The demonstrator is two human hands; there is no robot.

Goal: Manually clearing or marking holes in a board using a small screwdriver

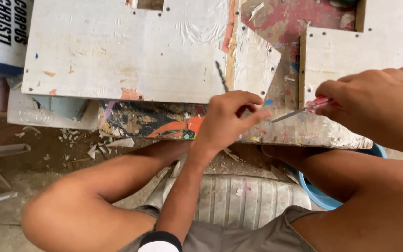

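My right hand (374, 100) is shut on a screwdriver (299, 111) with a red and clear handle, its metal tip pointing left toward my left hand. My left hand (227, 120) rests on the paint-stained work board (164, 122), index finger stretched toward the screwdriver tip and the other fingers curled; whether it pinches something small I cannot tell. Just above it lies a white panel (122, 51) with a torn corner piece (253, 60).
A second white panel (336, 51) with screw holes lies at the right. A blue bucket (320, 196) stands under the board by my right knee. A white ribbed seat (239, 200) sits between my legs. Chips litter the dirt floor (47, 158) at left, near metal bars.
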